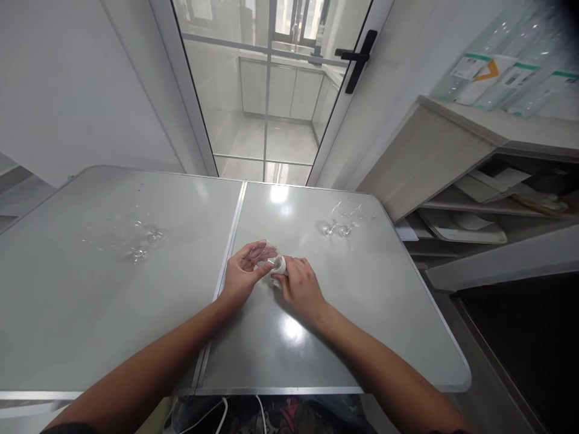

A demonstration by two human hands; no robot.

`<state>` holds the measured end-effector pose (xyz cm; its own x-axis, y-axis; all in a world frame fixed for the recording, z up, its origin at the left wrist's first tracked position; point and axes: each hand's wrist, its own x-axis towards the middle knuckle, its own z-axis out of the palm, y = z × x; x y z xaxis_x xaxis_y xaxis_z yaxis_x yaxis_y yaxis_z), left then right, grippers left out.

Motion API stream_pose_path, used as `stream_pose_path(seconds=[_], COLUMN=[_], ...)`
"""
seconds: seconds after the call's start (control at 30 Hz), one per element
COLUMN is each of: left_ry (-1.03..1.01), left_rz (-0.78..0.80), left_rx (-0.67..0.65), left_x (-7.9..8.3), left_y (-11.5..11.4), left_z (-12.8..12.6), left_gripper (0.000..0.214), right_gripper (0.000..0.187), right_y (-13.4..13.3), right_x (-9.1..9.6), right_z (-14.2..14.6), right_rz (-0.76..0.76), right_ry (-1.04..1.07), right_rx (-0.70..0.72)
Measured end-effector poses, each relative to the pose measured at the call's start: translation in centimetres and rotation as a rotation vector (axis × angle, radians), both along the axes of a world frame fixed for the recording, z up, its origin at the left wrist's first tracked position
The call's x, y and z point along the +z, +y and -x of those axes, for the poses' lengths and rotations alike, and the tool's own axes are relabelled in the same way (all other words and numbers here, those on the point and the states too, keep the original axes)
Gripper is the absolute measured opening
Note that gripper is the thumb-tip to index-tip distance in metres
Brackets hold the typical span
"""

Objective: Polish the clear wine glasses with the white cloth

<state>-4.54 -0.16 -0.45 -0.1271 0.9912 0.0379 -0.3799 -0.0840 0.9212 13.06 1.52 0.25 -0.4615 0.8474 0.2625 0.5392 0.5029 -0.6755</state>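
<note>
Above the middle of the table, just right of its metal seam, my left hand (244, 271) is wrapped round a clear drinking glass (263, 250) tilted on its side, its rim toward the upper left. My right hand (301, 283) closes on a white wad (279, 265), pressed against the glass's other end. Whether the wad is cloth or paper I cannot tell, and the fingers partly hide it. On the left half of the table lie transparent glasses (140, 241), their outlines faint. Further right, two more clear stemmed glasses (337, 229) lie on their sides.
The grey-green table (353, 337) has a metal seam and rounded corners. Beyond it stands a glazed door (289, 114) with a black handle (357, 60). At right, a wooden shelf unit (452, 150) holds papers and trays, with clear labelled packages (511, 78) on top.
</note>
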Motion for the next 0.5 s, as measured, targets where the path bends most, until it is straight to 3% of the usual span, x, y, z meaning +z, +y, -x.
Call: stream_pose_path(seconds=[0.07, 0.23, 0.3, 0.33, 0.4, 0.5], left_ry=[-0.037, -0.201, -0.198, -0.186, -0.145, -0.076], left_rz=[0.034, 0.051, 0.036, 0.026, 0.008, -0.032], left_rx=[-0.033, -0.212, -0.223, -0.204, -0.156, -0.074], left_x=[-0.1, -0.5, -0.6, -0.6, -0.6, -0.7], left_y=[0.1, 0.6, 0.6, 0.6, 0.6, 0.5], left_z=[0.2, 0.3, 0.3, 0.3, 0.2, 0.3], left_gripper=[0.056, 0.064, 0.065, 0.066, 0.064, 0.060], right_gripper=[0.020, 0.045, 0.049, 0.049, 0.044, 0.023], right_y=[0.0, 1.4, 1.8, 1.8, 1.6, 1.0], right_x=[0.2, 0.3, 0.4, 0.4, 0.6, 0.6], right_z=[0.0, -1.0, -1.3, -1.4, -1.3, -0.9], right_rz=[0.194, 1.097, 1.215, 1.189, 0.998, 0.461], right_ry=[0.109, 0.609, 0.675, 0.665, 0.556, 0.253], right_rx=[0.024, 0.350, 0.401, 0.398, 0.344, 0.165])
